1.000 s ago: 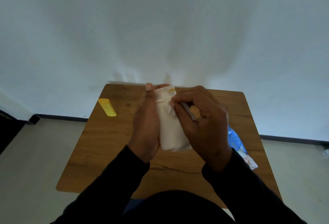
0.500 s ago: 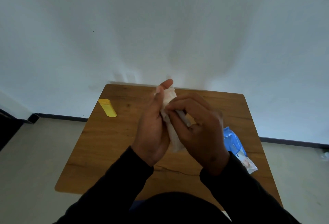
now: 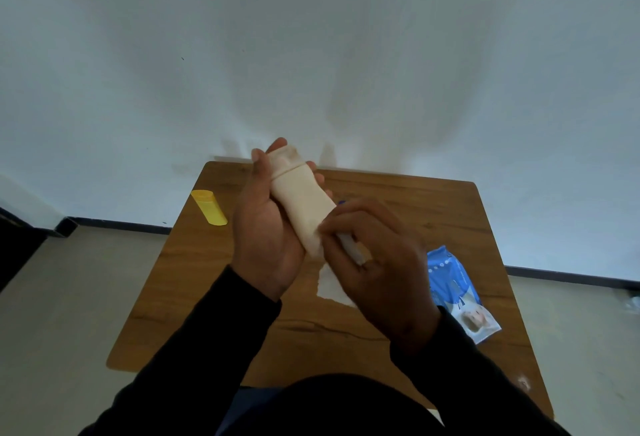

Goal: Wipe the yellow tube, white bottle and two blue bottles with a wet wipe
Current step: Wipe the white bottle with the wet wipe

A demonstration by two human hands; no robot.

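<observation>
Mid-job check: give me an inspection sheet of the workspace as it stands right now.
Surface: wooden table, top mostly bare, set against a white wall.
Job's things: white bottle held up over the table, cap end away from the person; wet wipe hanging below the right hand; yellow tube lying at the far left edge of the table; blue bottles not identifiable, only a small blue bit shows behind the right hand.
Clutter: blue wipes pack lying near the right edge of the table.
Grippers: left hand grips the white bottle; right hand closed on the wet wipe at the bottle's lower end.
Cables: nothing seen.
Surroundings: pale floor, dark skirting.
</observation>
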